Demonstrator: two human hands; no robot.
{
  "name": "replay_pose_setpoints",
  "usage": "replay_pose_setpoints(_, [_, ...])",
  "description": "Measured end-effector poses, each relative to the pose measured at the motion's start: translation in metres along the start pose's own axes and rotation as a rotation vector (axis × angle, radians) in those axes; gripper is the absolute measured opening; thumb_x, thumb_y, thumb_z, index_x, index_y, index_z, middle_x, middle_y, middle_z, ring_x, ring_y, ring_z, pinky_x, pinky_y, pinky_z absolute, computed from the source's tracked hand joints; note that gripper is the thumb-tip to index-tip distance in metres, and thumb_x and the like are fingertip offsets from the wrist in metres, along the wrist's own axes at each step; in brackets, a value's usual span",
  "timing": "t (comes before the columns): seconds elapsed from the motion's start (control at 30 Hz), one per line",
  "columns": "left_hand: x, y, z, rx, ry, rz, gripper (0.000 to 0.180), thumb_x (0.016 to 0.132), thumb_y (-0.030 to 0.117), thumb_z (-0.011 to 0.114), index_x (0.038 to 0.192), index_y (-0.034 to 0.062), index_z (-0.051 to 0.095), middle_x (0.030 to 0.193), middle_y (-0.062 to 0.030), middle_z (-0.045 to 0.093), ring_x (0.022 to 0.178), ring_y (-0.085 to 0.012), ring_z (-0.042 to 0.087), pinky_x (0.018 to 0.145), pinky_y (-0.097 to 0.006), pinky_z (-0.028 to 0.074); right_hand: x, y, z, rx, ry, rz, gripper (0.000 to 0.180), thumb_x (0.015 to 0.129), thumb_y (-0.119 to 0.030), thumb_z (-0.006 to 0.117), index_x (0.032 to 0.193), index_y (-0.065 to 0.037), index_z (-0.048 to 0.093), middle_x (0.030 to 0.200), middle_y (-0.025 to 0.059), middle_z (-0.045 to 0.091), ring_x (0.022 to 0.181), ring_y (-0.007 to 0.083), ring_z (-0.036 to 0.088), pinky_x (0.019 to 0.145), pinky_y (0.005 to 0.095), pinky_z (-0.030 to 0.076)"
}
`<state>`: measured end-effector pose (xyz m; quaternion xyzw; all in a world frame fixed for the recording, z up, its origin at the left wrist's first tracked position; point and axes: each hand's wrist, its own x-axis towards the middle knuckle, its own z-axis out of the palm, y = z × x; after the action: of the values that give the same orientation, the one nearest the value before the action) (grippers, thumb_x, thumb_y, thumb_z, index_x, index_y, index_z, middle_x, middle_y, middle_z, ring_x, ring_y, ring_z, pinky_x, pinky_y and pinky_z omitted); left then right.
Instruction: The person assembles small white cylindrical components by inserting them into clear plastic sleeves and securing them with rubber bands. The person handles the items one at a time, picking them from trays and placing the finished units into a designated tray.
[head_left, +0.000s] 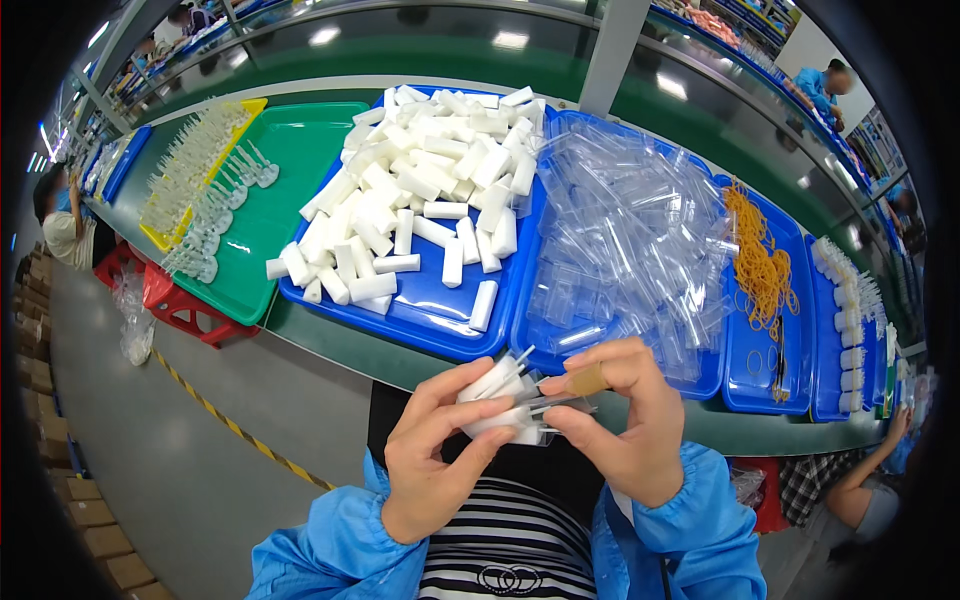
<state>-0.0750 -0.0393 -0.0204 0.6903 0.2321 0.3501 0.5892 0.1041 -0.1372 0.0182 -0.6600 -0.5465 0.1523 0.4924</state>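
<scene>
My left hand (435,450) and my right hand (620,415) together hold a small bundle of white cylinders in clear plastic tubes (510,400) just in front of my chest. A tan bandage wraps my right index finger. Straight ahead a blue tray (420,320) holds a heap of white cylinders (420,190). To its right a second blue tray (535,345) is piled with clear plastic tubes (630,240).
A green tray (270,215) at left holds clear spoon-like pieces and a yellow rack (190,170). Blue trays at right hold orange rubber bands (762,265) and finished bundles (848,300). Other people work at left, far right and lower right. Red stools (185,305) stand under the bench.
</scene>
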Motion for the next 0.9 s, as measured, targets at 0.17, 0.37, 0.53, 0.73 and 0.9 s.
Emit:
replay_pose_setpoints(0.17, [0.001, 0.001, 0.001, -0.01, -0.031, 0.029, 0.03, 0.085, -0.005, 0.072, 0.114, -0.004, 0.069, 0.139, -0.0244, 0.05, 0.125, -0.0318, 0.056, 0.103, -0.04, 0.049, -0.004, -0.003, 0.014, 0.347, 0.118, 0.192, 0.026, 0.078, -0.008, 0.083, 0.097, -0.006, 0.066, 0.1, 0.0069, 0.071, 0.095, 0.0227, 0.064, 0.085, 0.0338, 0.048])
replay_pose_setpoints(0.37, [0.005, 0.007, 0.004, -0.09, -0.02, 0.022, 0.03, 0.087, -0.004, 0.071, 0.117, -0.0037, 0.069, 0.139, -0.0242, 0.049, 0.128, -0.0332, 0.054, 0.104, -0.041, 0.048, -0.001, -0.003, 0.003, 0.083, 0.108, -0.06, 0.028, 0.076, -0.009, 0.085, 0.097, -0.007, 0.067, 0.102, 0.0067, 0.072, 0.096, 0.0223, 0.064, 0.086, 0.034, 0.047])
replay_pose_setpoints(0.53, [0.004, 0.005, 0.002, -0.022, -0.034, 0.059, 0.032, 0.088, -0.003, 0.07, 0.119, 0.0001, 0.07, 0.139, -0.0237, 0.05, 0.124, -0.0331, 0.057, 0.101, -0.04, 0.05, -0.001, -0.002, 0.001, 0.066, 0.107, 0.005, 0.029, 0.075, -0.01, 0.085, 0.098, -0.008, 0.068, 0.102, 0.0066, 0.072, 0.099, 0.0227, 0.064, 0.089, 0.036, 0.045])
replay_pose_setpoints(0.73, [0.003, 0.001, -0.002, -0.027, -0.105, 0.081, 0.036, 0.089, -0.003, 0.068, 0.125, -0.0018, 0.065, 0.143, -0.0216, 0.046, 0.125, -0.0336, 0.057, 0.097, -0.037, 0.053, -0.002, 0.004, 0.007, 0.17, 0.025, 0.089, 0.029, 0.077, -0.01, 0.084, 0.101, -0.006, 0.068, 0.1, 0.0059, 0.071, 0.104, 0.0244, 0.063, 0.089, 0.036, 0.047])
replay_pose_setpoints(0.9, [-0.001, 0.002, -0.001, -0.414, 0.023, 0.001, 0.039, 0.085, -0.009, 0.071, 0.122, -0.0028, 0.059, 0.132, -0.0159, 0.045, 0.129, -0.0391, 0.054, 0.098, -0.04, 0.056, 0.005, -0.004, -0.01, 0.328, 0.004, 0.203, 0.03, 0.076, -0.008, 0.084, 0.099, -0.005, 0.066, 0.099, 0.0057, 0.072, 0.108, 0.0244, 0.062, 0.092, 0.0364, 0.049])
